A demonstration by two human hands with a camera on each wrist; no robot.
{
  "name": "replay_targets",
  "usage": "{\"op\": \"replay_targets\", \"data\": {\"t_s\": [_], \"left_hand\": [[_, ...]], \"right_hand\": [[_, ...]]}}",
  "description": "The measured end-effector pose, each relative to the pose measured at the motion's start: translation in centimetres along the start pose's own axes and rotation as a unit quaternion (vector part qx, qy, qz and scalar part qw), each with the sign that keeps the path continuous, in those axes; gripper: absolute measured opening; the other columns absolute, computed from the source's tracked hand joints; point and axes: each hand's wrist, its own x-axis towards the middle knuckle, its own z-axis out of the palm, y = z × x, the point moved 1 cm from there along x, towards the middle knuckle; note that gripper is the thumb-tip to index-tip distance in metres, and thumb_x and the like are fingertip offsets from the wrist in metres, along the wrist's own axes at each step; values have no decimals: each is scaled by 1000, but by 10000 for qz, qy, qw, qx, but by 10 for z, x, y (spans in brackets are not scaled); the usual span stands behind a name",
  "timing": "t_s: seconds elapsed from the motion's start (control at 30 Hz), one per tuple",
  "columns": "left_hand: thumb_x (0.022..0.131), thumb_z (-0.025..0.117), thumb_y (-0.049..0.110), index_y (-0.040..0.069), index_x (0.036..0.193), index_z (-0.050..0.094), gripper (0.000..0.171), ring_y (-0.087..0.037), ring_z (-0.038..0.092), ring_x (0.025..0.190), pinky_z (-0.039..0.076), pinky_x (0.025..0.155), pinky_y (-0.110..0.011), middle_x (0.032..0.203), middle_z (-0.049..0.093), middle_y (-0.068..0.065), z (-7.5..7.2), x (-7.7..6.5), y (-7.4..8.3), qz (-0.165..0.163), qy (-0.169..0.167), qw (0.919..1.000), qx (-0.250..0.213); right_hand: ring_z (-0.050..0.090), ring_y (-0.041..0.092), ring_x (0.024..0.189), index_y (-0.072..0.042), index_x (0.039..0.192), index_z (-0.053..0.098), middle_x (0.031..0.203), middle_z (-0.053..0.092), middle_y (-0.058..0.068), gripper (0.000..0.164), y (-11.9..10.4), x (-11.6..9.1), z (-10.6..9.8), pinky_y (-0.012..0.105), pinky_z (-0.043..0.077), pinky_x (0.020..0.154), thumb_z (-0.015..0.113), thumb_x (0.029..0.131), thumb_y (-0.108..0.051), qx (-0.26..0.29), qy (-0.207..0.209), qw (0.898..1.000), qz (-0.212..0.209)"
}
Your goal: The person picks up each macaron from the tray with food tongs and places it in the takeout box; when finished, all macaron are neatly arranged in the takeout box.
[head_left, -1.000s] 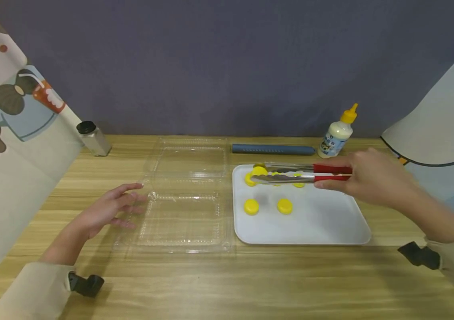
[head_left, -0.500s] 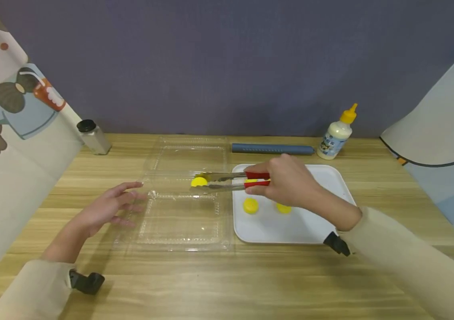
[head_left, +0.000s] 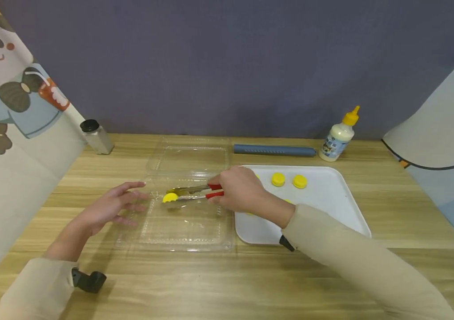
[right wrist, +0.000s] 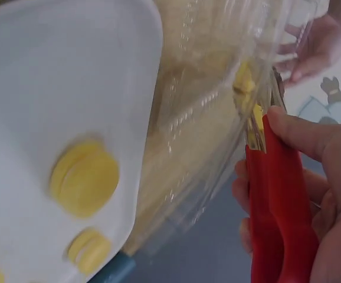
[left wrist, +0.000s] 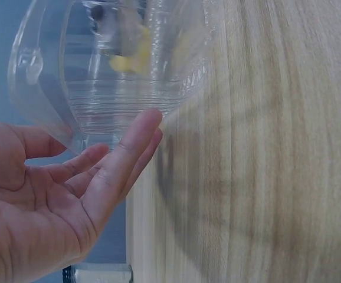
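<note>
My right hand (head_left: 244,189) grips a pair of metal tongs by their red handles (head_left: 214,194), over the clear hinged plastic container (head_left: 186,247). Pinched between the tong tips is a yellow macaron (head_left: 170,198), low over the container's near half. The right wrist view shows my thumb along the red tongs (right wrist: 279,194). At the container's left side is my left hand (head_left: 110,204), its fingers spread and fairly straight. Those fingers (left wrist: 132,138) lie against the ridged plastic wall in the left wrist view. More yellow macarons (head_left: 278,179) sit on a white tray (head_left: 339,213), partly hidden by my right arm.
The container's open lid (head_left: 192,158) lies flat behind its base. A blue-grey stick-shaped box (head_left: 275,150) lies behind the tray. A squeeze bottle (head_left: 336,138) with a yellow nozzle stands back right, a black-capped jar (head_left: 96,137) back left. A dark partition (head_left: 227,66) rises behind.
My right hand has carried the macaron in the tongs leftward from above the tray and down over the container. My left hand has stayed at the container's left side.
</note>
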Motion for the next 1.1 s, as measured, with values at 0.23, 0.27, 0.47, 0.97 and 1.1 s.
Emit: {"op": "replay_targets", "data": {"t_s": [0.23, 0.27, 0.47, 0.97, 1.1], "left_hand": [[113, 33, 25, -4, 159, 12, 59, -52, 47, 133, 62, 83, -47, 155, 29, -37, -1, -1, -1, 47, -52, 10000, 13], [113, 32, 25, -4, 159, 12, 58, -52, 46, 133, 62, 83, -47, 155, 29, -37, -1, -1, -2, 50, -50, 10000, 11], [113, 30, 24, -5, 159, 11, 58, -53, 47, 132, 62, 82, -46, 155, 28, -38, -1, 0, -4, 67, -20, 10000, 30], [113, 30, 23, -6, 159, 11, 57, -52, 49, 131, 62, 80, -45, 155, 27, -39, -2, 1, -5, 58, 7, 10000, 37], [113, 31, 23, -5, 159, 12, 58, -52, 49, 131, 62, 81, -46, 155, 27, -39, -2, 1, -5, 73, -4, 10000, 39]], "right_hand": [[60, 12, 63, -23, 98, 79, 71, 67, -8, 20, -19, 14, 11, 29, 46, 48, 82, 87, -39, -478, 71, 9985, -257], [58, 12, 61, -23, 94, 78, 66, 63, -9, 18, -21, 16, 11, 29, 44, 48, 82, 87, -39, -558, 74, 9981, -270], [49, 12, 56, -24, 88, 73, 56, 48, -9, 18, -28, 19, 12, 26, 35, 43, 80, 88, -41, -730, 111, 9969, -289], [66, 17, 83, -19, 135, 68, 105, 76, -3, 59, -12, 4, 6, 28, 42, 54, 83, 84, -45, 76, 197, 9997, -156], [70, 20, 103, -16, 136, 68, 121, 73, 0, 62, -1, -7, -3, 31, 52, 67, 85, 83, -44, 392, 458, 9980, -198]]}}
